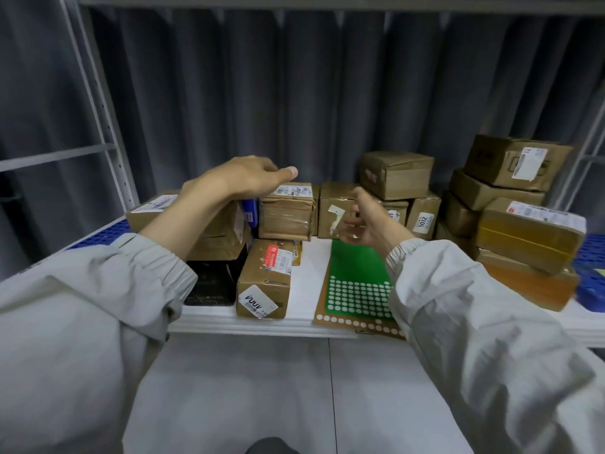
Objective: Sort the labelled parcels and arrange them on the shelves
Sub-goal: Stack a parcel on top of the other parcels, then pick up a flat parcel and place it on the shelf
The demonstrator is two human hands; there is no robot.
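Observation:
Several brown labelled parcels crowd the shelf (262,326). My left hand (242,176) hovers palm down, fingers relaxed, over the left stack (219,240) and beside a tape-wrapped parcel (286,211). My right hand (366,221) hangs with loosely curled fingers above the far end of a green sheet of white round stickers (357,290); I see nothing held in it. A long parcel with a white label (265,280) lies at the front, between my arms. Behind my right hand stand a parcel with torn tape (334,208) and one marked 3012 (424,217).
On the right rises a tall pile of parcels (530,231) with a labelled box (514,162) on top. A black box (212,283) sits under the left stack. A grey curtain hangs behind, a metal upright (104,109) stands at left, and grey floor lies below.

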